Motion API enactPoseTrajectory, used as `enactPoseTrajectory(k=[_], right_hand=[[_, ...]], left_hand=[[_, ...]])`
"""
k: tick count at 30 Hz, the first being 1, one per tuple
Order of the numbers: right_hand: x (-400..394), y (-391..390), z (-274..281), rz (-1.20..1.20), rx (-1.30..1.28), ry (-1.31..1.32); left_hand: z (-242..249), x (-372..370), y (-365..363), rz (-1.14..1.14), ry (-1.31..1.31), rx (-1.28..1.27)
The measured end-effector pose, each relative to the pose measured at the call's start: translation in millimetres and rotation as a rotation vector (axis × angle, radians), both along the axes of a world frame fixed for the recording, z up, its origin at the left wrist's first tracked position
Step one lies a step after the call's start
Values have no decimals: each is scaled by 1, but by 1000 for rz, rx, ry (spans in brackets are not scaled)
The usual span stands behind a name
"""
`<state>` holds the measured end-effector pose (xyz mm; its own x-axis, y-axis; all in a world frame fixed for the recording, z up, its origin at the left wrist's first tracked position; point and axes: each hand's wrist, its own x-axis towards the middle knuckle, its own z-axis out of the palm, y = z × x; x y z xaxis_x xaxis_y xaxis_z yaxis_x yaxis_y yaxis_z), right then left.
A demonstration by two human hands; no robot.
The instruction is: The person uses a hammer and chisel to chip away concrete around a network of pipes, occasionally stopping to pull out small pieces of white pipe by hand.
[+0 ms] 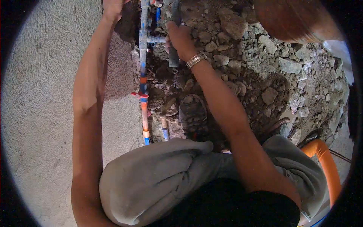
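Observation:
My right hand (179,38) is closed round a dark grey pipe (173,56) near the top, with a metal watch (196,59) on the wrist. Beside it runs a long upright pipe (143,41), grey above and orange below, with a red-handled valve (140,95). A short grey branch (157,39) reaches from this pipe toward my right hand. My left hand (112,8) is at the top edge, left of the long pipe; its fingers are mostly cut off by the frame, so its grip is hidden.
Broken rock and soil (269,95) fill the right side. On the left is a rough pale wall or slab (45,94). A large rounded brown object (297,19) is at upper right, a thick orange pipe (329,166) at lower right. A short pipe stub (165,126) stands near my knee.

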<state>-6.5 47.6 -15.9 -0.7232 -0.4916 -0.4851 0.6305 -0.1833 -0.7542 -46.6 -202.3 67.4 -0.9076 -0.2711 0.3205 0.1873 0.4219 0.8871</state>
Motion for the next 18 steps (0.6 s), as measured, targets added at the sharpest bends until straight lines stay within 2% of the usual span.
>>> enactPoseTrajectory(k=[2,4,5,7,8,10,11,12,13,14,15,16,17,18], right_hand=[[-2,4,6,63,7,-39],[1,3,8,-29,90,95],[4,3,9,-27,88,94],[6,7,20,-23,29,74],[1,1,9,-26,27,79],[-2,-16,-38,152,-25,105],[3,-23,-59,211,-43,118],[19,-36,-76,98,69,218],[23,-33,-65,79,116,204],[27,-29,-53,60,163,189],[30,-25,-40,41,209,172],[35,-23,-35,-67,128,77],[33,-18,-30,-116,89,34],[32,-12,-22,-166,50,-8]], left_hand=[[1,-2,0,18,-1,-26],[4,-2,9,102,-40,79],[5,-2,14,104,-42,77],[15,-3,32,258,-56,243],[15,-3,27,254,-51,241],[7,-8,5,296,-25,-323],[7,-10,6,294,-17,-324],[7,-8,8,192,5,-171],[10,-5,13,90,23,-21],[14,-4,17,91,24,-29],[22,-3,30,206,-26,-18],[23,1,34,323,-84,-2],[18,3,26,329,-90,-1],[8,0,9,178,15,-41]])
